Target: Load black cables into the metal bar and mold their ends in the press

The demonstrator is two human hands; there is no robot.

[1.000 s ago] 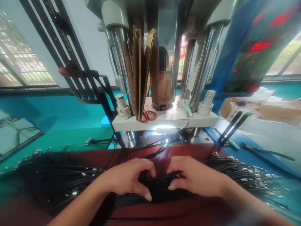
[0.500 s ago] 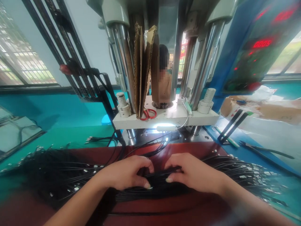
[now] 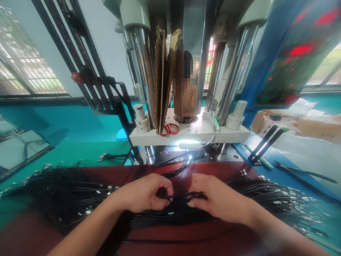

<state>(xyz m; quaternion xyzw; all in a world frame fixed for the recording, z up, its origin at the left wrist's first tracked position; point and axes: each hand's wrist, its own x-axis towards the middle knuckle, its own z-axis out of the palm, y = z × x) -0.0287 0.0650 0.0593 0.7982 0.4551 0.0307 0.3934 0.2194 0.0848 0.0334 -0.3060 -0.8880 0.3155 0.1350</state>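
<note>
Over the red tabletop (image 3: 149,234), left hand (image 3: 145,193) and right hand (image 3: 217,197), both nearly closed, pinch thin black cables (image 3: 182,195), best held lightly taut to avoid snagging the bundle (image 3: 170,221) below.

Brown corrugated cardboard sheets (image 3: 160,81) stand upper centre, red looped scissor handles (image 3: 174,128) at their foot; dark long-handled pliers (image 3: 306,172) lie lower right; barred window (image 3: 37,64), upper left.

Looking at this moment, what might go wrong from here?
Tangling: the black cable between the left grip and right grip lies over a dense bundle, so it might snag other strands.

Falling: the red-handled scissors rest near the front edge of the white plate and might slide off if bumped.
</note>
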